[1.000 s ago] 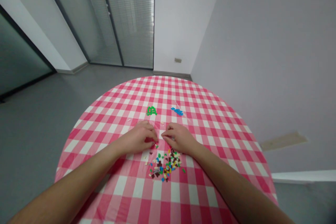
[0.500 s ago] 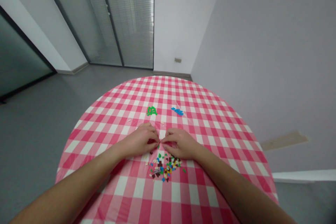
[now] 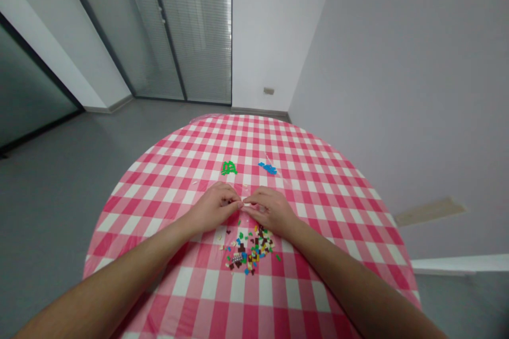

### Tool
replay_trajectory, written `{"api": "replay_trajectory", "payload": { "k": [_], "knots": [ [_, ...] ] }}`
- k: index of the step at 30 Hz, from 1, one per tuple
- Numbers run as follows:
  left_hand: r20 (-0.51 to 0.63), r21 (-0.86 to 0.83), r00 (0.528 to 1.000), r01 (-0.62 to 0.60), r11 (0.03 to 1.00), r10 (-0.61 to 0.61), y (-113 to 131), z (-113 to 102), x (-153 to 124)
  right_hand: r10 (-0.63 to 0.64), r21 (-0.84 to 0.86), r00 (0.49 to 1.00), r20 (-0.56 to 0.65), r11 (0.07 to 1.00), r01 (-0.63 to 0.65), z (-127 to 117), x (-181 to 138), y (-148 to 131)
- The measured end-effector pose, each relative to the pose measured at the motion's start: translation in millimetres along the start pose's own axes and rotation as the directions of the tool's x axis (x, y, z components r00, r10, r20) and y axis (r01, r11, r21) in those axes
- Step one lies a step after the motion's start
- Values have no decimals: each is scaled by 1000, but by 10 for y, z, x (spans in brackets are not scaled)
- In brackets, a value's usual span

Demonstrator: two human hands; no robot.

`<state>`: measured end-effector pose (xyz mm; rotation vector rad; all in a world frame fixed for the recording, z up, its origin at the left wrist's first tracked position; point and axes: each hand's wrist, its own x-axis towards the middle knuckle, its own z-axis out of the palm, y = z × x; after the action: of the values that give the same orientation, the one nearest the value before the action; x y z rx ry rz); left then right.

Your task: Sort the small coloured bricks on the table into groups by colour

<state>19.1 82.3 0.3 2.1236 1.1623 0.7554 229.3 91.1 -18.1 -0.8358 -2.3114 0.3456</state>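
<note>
My left hand (image 3: 217, 206) and my right hand (image 3: 271, 211) meet fingertip to fingertip over the middle of the table. Both are closed in a pinch, and whatever lies between the fingers is too small to make out. Just below them, nearer to me, spreads a loose pile of small toy bricks (image 3: 242, 248) in brown, green, blue, yellow and white. Beyond the hands lies a cluster of green bricks (image 3: 229, 168), with a cluster of blue bricks (image 3: 268, 168) to its right.
The round table wears a red-and-white checked cloth (image 3: 183, 280) under a clear plastic layer. A few pale pieces lie near the hands. Past the table stand a glass partition (image 3: 191, 37) and a grey wall (image 3: 417, 90) on the right.
Both hands have moved slightly away from me, off the near pile, with fingertips still together. More of the pile's far edge shows. The green and blue clusters have stayed in place.
</note>
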Motion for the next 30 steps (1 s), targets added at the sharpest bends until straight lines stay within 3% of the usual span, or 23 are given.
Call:
{"api": "replay_trajectory", "payload": {
  "k": [10,16,20,30],
  "knots": [
    [14,-68,1000,25,997,-24,13,24,15,20,-11,999,38,1000,-19,19,14,16],
    [-32,-66,997,73,995,-75,-61,-119,24,285,-258,958,45,929,-264,-56,47,139],
    [-123,-10,984,131,991,-131,-152,-203,39,371,-376,921,119,875,-304,-98,77,224],
    [-97,43,989,117,992,-112,-161,-204,34,379,-304,923,64,889,-344,-162,3,231]
  ]
}}
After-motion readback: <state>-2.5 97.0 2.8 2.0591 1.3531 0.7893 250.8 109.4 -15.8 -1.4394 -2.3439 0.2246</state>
